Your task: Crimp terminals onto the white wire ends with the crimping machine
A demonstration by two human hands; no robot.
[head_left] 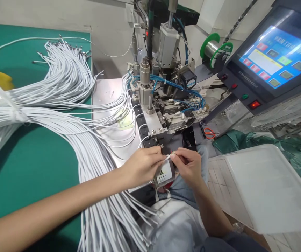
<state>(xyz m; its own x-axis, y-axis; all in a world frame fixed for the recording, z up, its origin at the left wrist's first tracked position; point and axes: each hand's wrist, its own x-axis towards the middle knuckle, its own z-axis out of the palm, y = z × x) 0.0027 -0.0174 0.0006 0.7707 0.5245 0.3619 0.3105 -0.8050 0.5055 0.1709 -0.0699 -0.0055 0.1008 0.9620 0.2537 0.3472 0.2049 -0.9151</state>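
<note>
Between my two hands runs a short piece of white cable (168,156), near the front of the machine. My left hand (142,166) is closed round the cable. The fingertips of my right hand (188,163) pinch its end, where thin wires seem to show, too small to make out well. Just behind my hands, several white cables lead into a row of black blocks (144,131) on the machine (154,105). A small box with a white label (164,173) sits right below my fingers. Left of my hands spreads a large bundle of white cables (87,150).
A tied cable bundle (61,77) lies on the green mat (35,154). A lit touch screen (278,52) and a spool of solder wire (213,48) stand at the right. Nearer are orange-handled scissors (209,133) and a white tray (271,189).
</note>
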